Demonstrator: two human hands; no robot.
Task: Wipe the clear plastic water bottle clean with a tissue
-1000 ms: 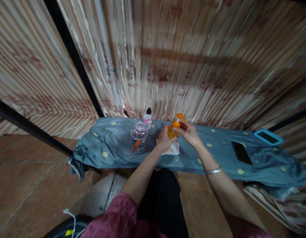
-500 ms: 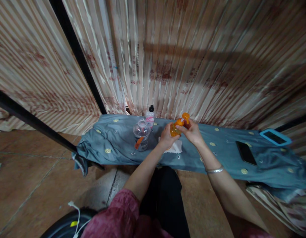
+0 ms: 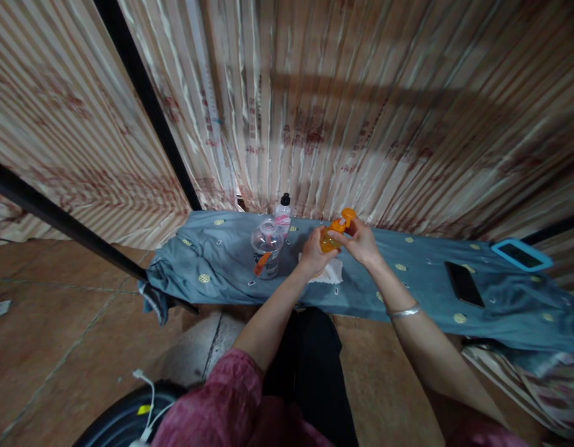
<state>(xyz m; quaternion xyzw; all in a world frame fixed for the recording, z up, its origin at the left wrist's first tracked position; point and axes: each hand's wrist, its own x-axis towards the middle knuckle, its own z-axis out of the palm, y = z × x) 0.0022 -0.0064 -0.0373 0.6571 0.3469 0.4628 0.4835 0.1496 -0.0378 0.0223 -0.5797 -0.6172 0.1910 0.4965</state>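
1. We see a small orange bottle (image 3: 327, 241) of clear amber plastic with an orange pump top (image 3: 346, 218), held tilted above the blue-grey cloth (image 3: 408, 279) that covers a low bench.
2. Our left hand (image 3: 313, 254) is wrapped around the bottle's body from below, fingers closed on it.
3. Our right hand (image 3: 358, 242) is pinched on the neck just under the pump top; a silver bangle (image 3: 404, 311) sits on that wrist.
4. Directly beneath the bottle lies a white tissue (image 3: 331, 272), partly hidden by the left hand.
5. Just to the left stands a clear plastic jar (image 3: 267, 248) with something orange inside, and behind it a pink-labelled bottle (image 3: 282, 214) with a black cap.
6. Well off to the right, a black phone (image 3: 464, 284) lies flat on the cloth, and a phone in a blue case (image 3: 517, 254) rests near the striped curtain (image 3: 314, 105).
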